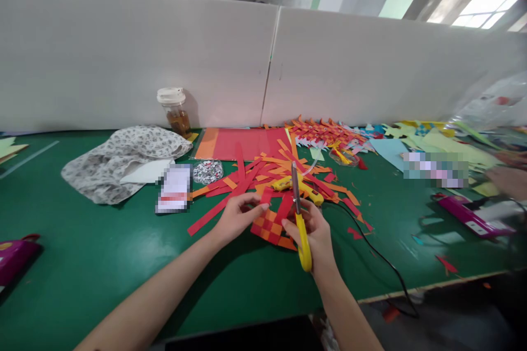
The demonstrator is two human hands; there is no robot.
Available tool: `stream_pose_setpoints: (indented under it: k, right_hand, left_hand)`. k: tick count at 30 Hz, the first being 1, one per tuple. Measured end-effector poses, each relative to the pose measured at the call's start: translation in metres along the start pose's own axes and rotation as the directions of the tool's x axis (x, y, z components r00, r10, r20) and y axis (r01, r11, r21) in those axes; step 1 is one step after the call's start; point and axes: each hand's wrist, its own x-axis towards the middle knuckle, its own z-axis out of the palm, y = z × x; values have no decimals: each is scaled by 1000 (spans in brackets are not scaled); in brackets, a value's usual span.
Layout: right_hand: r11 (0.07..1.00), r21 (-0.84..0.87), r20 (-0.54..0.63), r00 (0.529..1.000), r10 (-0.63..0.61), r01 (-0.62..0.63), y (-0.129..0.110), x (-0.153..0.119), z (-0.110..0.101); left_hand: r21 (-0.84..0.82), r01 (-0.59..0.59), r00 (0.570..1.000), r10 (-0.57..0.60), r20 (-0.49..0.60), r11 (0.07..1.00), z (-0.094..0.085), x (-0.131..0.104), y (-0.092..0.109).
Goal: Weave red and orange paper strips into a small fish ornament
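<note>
A woven paper piece (267, 226) in a red and orange check hangs between my hands, with loose strip ends sticking up from its top. My left hand (239, 216) pinches its upper left side, thumb and fingers closed on a red strip. Yellow-handled scissors (303, 241) are held in my right hand (319, 233), their blades pointing up and away from me. The thumb and fingers of that hand also touch a red strip (285, 205) at the right of the weave. Just behind lies a yellow glue gun (310, 193), partly hidden by the scissors.
Red and orange paper strips (255, 173) are heaped beyond my hands. A phone (174, 189), a patterned cloth (119, 159) and a lidded drink cup (175, 109) lie or stand leftward. Finished-looking woven pieces (321, 129) sit at the back. A black cord (382, 255) runs over the right edge.
</note>
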Motion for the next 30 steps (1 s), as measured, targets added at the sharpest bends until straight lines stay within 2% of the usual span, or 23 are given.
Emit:
stream_pose_setpoints:
  k: [3, 6, 8, 10, 12, 16, 19, 23, 30]
  right_hand:
    - [997, -49, -133, 988, -73, 67, -3, -2, 1]
    - [971, -107, -326, 915, -236, 213, -7, -4, 1]
    - [946, -156, -372, 870, -324, 285, -8, -6, 1]
    - [913, -249, -308, 868, -390, 322, -7, -7, 1]
    - [841, -415, -169, 879, -445, 346, -4, -8, 2]
    - [553, -741, 89, 871, -482, 382, 2, -8, 4]
    - [402, -843, 164, 882, -442, 358, 4, -6, 4]
    - [334, -883, 182, 897, -404, 329, 5, -3, 5]
    - [303, -888, 216, 894, -392, 347, 6, -3, 4]
  left_hand:
    - [8, -4, 996, 4, -84, 1000, 2, 3, -4]
    - [-78, 12, 965, -32, -260, 997, 0, 7, -8]
    - [-187, 24, 929, -92, -360, 982, -3, 10, -9]
    - [-264, 28, 903, -138, -406, 964, -6, 12, -9]
    - [-281, 41, 900, -158, -407, 959, -6, 13, -8]
    - [-244, 40, 924, -129, -361, 969, -4, 10, -4]
    - [-218, 1, 940, -76, -333, 976, -2, 9, -4]
    - [-190, -39, 953, -21, -302, 981, -2, 8, -6]
    - [-88, -86, 971, 64, -229, 992, -1, 6, -2]
